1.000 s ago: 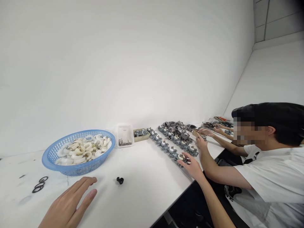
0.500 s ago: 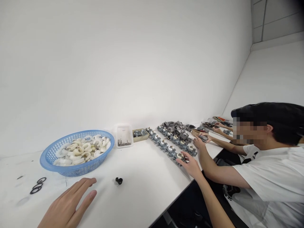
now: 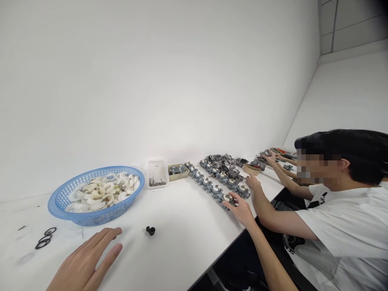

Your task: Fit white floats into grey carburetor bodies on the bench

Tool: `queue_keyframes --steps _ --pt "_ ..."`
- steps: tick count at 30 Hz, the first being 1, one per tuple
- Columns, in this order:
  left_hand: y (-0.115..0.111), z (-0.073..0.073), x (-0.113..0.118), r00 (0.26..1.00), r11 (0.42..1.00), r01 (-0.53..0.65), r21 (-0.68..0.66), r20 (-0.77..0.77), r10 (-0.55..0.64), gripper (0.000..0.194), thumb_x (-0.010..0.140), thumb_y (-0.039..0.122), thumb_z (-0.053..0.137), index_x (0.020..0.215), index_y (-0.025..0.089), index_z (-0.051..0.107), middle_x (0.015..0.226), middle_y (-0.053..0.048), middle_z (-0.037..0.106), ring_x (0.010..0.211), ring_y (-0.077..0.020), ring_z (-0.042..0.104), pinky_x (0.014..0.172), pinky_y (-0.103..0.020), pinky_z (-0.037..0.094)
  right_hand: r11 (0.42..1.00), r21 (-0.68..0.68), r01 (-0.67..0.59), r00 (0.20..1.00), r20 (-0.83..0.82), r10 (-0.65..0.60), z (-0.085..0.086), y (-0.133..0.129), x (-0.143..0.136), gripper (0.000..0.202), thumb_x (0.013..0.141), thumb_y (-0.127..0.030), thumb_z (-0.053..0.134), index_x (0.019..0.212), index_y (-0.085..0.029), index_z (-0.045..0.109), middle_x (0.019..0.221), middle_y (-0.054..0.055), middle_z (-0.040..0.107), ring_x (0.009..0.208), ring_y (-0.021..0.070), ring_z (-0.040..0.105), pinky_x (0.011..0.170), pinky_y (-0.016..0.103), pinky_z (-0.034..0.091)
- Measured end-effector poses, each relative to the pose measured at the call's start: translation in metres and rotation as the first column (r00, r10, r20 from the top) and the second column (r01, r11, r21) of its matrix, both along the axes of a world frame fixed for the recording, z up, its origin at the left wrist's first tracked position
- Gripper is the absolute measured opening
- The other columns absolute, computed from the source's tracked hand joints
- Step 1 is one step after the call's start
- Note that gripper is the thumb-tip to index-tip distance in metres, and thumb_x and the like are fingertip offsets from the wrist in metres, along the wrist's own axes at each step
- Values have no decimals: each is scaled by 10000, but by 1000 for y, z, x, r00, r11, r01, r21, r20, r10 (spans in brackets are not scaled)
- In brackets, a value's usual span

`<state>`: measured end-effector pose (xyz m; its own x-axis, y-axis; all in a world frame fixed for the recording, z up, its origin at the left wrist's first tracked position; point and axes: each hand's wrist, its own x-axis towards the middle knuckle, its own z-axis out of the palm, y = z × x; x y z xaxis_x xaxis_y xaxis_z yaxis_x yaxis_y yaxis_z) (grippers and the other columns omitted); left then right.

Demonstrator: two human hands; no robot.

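Note:
My left hand point(image 3: 87, 258) hovers over the white table at the lower left with fingers stretched and thumb apart, holding nothing. A small black part point(image 3: 150, 230) lies to its right. On the right, my right hand point(image 3: 242, 212) has its thumb and fingers around the nearest carburetor point(image 3: 227, 199), a grey metal body with a white ring-shaped float on top. That carburetor stands at the front of a board point(image 3: 214, 199) with rows of similar ones. My fingers partly hide it.
A blue basket point(image 3: 56, 208) of white rings stands left, near black rings point(image 3: 45, 238). Behind are a white tray point(image 3: 149, 184) of metal pins and a parts box point(image 3: 178, 176). A co-worker point(image 3: 348, 214) sits close on the right, one hand point(image 3: 253, 182) beside the board.
The view has shifted slightly. A co-worker's hand with a grey metal part has moved away toward the far parts, uncovering a round tan container. My hands keep nearly the same pose.

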<state>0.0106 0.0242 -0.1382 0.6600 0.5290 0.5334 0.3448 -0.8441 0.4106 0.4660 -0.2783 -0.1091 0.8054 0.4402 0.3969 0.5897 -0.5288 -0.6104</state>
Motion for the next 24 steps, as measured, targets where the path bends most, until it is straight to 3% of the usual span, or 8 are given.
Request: queue_keyframes --steps 20,24 --pt "-1 4 0 1000 1000 3 24 12 -3 447 1014 577 400 1186 303 709 1263 -10 716 1112 -242 707 873 -302 599 999 46 -12 1000 -11 12 2 11 2 556 733 -604 700 1146 -232 706 1220 103 729 1061 330 692 901 420 550" --pt "0 3 0 1000 1000 14 26 13 -14 427 1015 565 416 1185 303 707 1248 -11 723 1106 -240 711 852 -293 602 998 54 18 999 -41 -15 -5 11 2 714 750 -632 684 1322 -211 603 1273 130 695 1108 333 677 904 409 545"
